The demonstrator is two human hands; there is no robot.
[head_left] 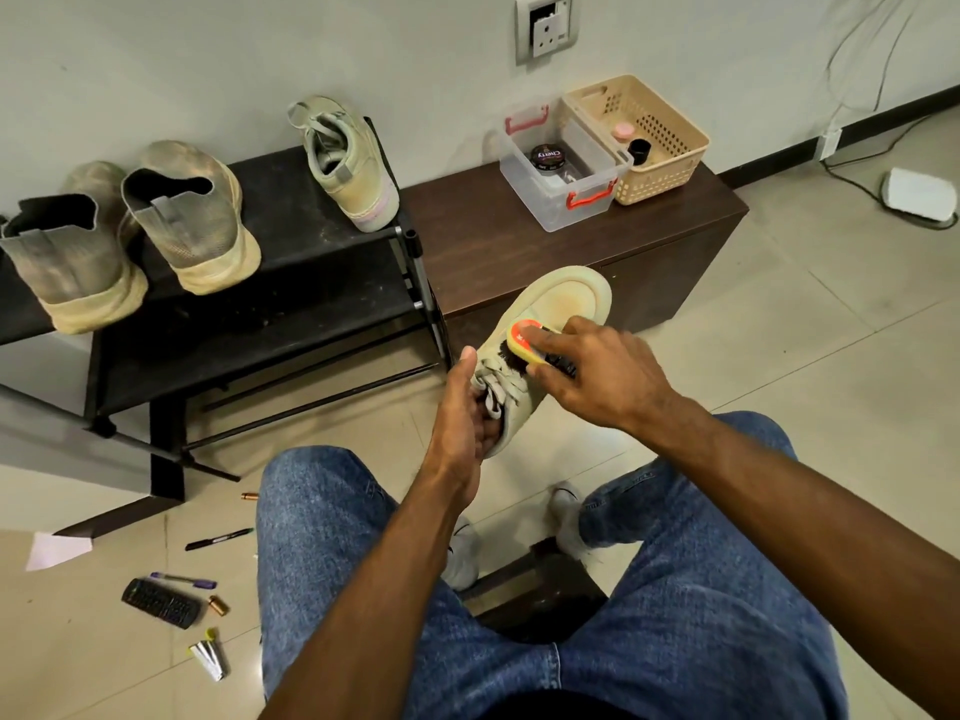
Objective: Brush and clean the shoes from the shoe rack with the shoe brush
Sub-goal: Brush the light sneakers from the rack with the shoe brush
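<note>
My left hand (465, 407) grips a beige lace-up shoe (558, 304) at its heel end and holds it in the air above my knees, toe pointing away. My right hand (597, 374) grips a shoe brush (530, 343) with a yellow and orange back, its dark bristles pressed on the shoe's upper near the laces. The black shoe rack (311, 262) stands at the left. On its top shelf sit the matching beige shoe (348, 158) and a dusty grey pair (135, 231).
A dark brown bench (519, 241) beside the rack carries a clear box (561, 168) with a polish tin and a beige basket (644, 132). Pens, batteries and a remote (161, 603) lie on the floor at the lower left. Cables and a white device (917, 194) lie at the right.
</note>
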